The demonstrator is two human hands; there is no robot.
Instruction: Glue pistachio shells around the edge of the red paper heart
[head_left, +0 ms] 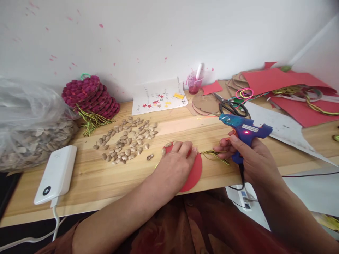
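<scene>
My right hand [250,157] grips a blue hot glue gun [242,132] with its red light on, nozzle pointing left. Under my left hand [174,164] lies a red paper disc [195,173] at the table's front edge; the fingers are curled together on it, and what is beneath the fingertips is hidden. Two pistachio shells [164,151] sit at the disc's upper left edge. A green and black cord tassel [215,155] extends from the disc's right side toward my right hand. More loose shells [128,151] are scattered to the left.
A clear bag of shells [37,141] and a white power bank [57,174] are at left. Behind stand a stack of magenta shell-covered discs [90,95] and a cup of pink paint [194,84]. Scissors [230,106], cardboard discs [205,104] and red paper [275,83] lie at right.
</scene>
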